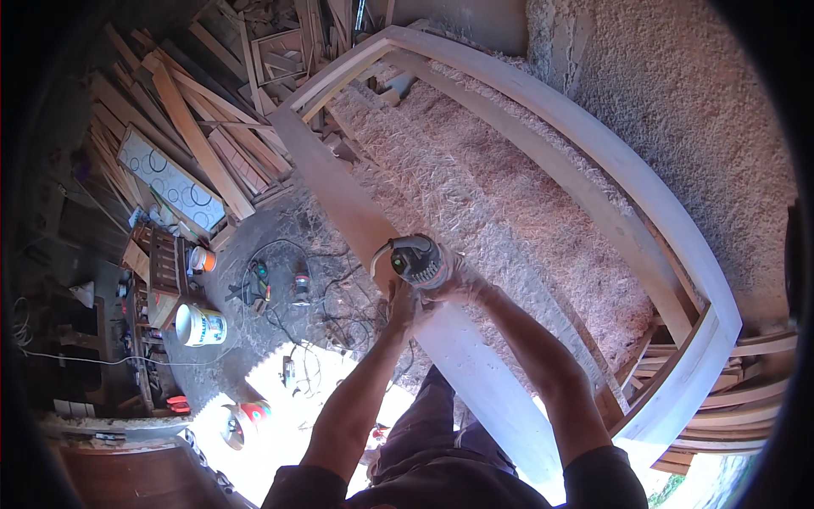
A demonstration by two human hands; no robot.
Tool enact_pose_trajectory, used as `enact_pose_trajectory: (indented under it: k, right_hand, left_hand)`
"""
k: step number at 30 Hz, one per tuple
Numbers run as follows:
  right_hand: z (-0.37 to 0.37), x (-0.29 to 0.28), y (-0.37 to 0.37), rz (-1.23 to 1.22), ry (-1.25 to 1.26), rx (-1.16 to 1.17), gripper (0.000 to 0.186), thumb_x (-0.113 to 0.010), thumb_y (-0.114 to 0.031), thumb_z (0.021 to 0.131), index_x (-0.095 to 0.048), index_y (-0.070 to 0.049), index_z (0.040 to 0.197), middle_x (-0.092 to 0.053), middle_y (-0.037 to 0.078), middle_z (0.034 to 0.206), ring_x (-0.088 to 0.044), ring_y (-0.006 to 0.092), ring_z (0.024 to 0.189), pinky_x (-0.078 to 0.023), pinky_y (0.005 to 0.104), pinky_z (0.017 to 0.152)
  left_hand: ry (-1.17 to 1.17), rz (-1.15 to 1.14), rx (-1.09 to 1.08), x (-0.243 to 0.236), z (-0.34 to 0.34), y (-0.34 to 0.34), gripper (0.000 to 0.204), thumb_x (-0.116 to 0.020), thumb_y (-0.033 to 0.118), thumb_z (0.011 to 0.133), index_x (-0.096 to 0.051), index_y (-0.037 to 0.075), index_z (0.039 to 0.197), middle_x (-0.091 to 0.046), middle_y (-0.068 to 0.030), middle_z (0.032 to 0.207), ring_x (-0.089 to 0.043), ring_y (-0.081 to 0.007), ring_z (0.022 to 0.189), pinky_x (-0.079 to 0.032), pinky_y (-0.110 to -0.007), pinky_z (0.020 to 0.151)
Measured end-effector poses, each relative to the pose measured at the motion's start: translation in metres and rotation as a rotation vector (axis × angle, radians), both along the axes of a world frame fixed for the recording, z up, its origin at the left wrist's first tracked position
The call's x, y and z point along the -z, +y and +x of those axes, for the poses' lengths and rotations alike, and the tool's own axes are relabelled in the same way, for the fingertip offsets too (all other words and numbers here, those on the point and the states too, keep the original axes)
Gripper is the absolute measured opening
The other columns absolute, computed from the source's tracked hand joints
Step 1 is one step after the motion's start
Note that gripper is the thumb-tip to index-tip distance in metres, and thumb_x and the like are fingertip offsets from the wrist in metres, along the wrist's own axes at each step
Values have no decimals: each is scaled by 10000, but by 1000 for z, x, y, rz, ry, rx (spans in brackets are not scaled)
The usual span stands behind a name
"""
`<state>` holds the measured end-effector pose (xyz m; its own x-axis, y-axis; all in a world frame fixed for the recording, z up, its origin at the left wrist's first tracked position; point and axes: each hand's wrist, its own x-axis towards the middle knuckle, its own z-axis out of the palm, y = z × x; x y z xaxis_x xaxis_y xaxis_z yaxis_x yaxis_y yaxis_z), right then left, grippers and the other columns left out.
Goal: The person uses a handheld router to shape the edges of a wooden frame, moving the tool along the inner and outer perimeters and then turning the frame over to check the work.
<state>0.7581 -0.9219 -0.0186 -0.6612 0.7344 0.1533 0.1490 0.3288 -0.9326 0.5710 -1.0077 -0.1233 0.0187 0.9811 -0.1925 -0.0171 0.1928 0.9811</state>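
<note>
Standing in the room, I note a person working with both bare hands on a power tool [415, 259], round-bodied and dark with a grey cable or hose curving off its top. The tool is upright on the near board of a large wooden frame [483, 365], about midway along it. The right hand [459, 282] is against the tool's right side, its fingers curled around the body. The left hand [400, 304] grips at the near left side, fingers bent onto the tool; its fingertips are partly hidden.

The frame's far board bows outward toward the right-hand wall [661, 127], which is rough and pale. Wood shavings [500, 195] lie thick between the near and far boards. Stacked curved boards [733, 407] are just beyond the frame's right end.

To the far left, loose timber [191, 127] leans in a disordered heap, with a pale panel [170, 178] bearing dark circles at its near side. On the floor to the left I record a white bucket [201, 327], a smaller orange-and-white bucket [202, 260] farther off, and a red container [248, 422] nearer, in bright sunlight. Dark cables [326, 297] run loosely across the floor between the buckets and the frame.
</note>
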Motion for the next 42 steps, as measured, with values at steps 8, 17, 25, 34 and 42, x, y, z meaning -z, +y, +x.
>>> enact_pose_trajectory:
  k: [8, 17, 25, 34, 42]
  right_hand:
    - [64, -15, -70, -17, 126, -50, 1019, -953, -373, 674, -451, -90, 1513, -601, 145, 1385, -597, 270, 1278, -460, 393, 1135]
    - [95, 3, -97, -45, 128, -90, 1030, -951, -264, 685, -411, -98, 1547, -583, 103, 1445, -570, 232, 1333, -440, 351, 1170]
    - [135, 5, -127, -29, 120, -81, 1017, -947, -250, 691, -415, -91, 1543, -579, 110, 1458, -564, 232, 1346, -441, 355, 1172]
    - [178, 0, -170, -56, 153, -97, 995, -935, -212, 700, -420, -84, 1541, -579, 109, 1470, -554, 226, 1364, -417, 362, 1198]
    - [229, -28, -220, -85, 156, -108, 951, -931, -159, 702, -446, -78, 1516, -604, 97, 1440, -570, 202, 1337, -422, 359, 1197]
  left_hand:
    - [-163, -71, -38, -15, 71, -74, 821, -840, 431, 803, -477, 163, 1489, -550, -80, 1485, -445, -306, 1437, -284, -563, 1220]
    - [51, 66, -52, -42, 122, -110, 892, -855, 385, 789, -423, 141, 1530, -493, -128, 1531, -406, -357, 1465, -264, -572, 1235]
    - [195, 113, -47, -59, 157, -139, 959, -874, 344, 764, -386, 118, 1558, -463, -174, 1554, -368, -402, 1490, -254, -593, 1238]
    - [243, 130, -55, -65, 206, -183, 945, -878, 342, 768, -392, 100, 1541, -465, -171, 1540, -384, -382, 1474, -279, -571, 1226]
    - [293, 153, -71, -69, 255, -226, 927, -881, 337, 774, -399, 82, 1524, -467, -167, 1524, -405, -362, 1454, -305, -549, 1212]
